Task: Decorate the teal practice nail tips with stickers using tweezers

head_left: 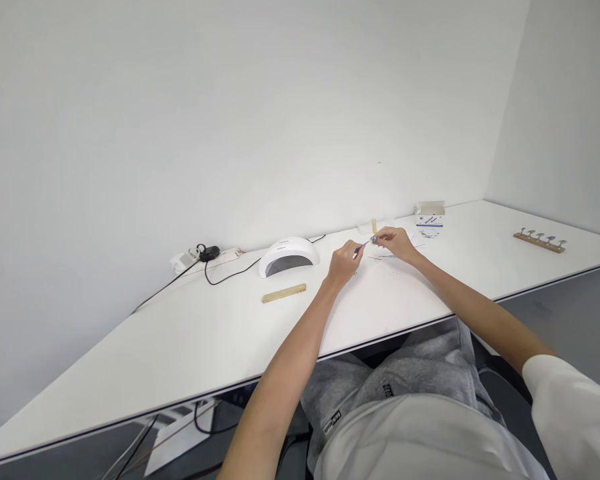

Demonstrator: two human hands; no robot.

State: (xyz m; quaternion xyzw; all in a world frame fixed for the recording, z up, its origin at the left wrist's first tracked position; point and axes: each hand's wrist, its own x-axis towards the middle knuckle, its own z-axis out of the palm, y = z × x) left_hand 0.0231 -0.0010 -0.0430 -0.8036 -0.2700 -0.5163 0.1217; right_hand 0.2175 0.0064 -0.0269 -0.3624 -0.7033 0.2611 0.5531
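Both my arms reach out over a white table. My left hand is closed around the end of a thin purple-handled tool. My right hand pinches the other end of that tool, where a small metal tip shows between the fingers. The two hands are close together, just above the table near its far edge. Some thin white sheets lie under the hands.
A white dome-shaped nail lamp sits left of the hands, with a power strip and black cable beyond it. A tan nail file lies in front. A small box, a little bottle and a wooden holder stand to the right.
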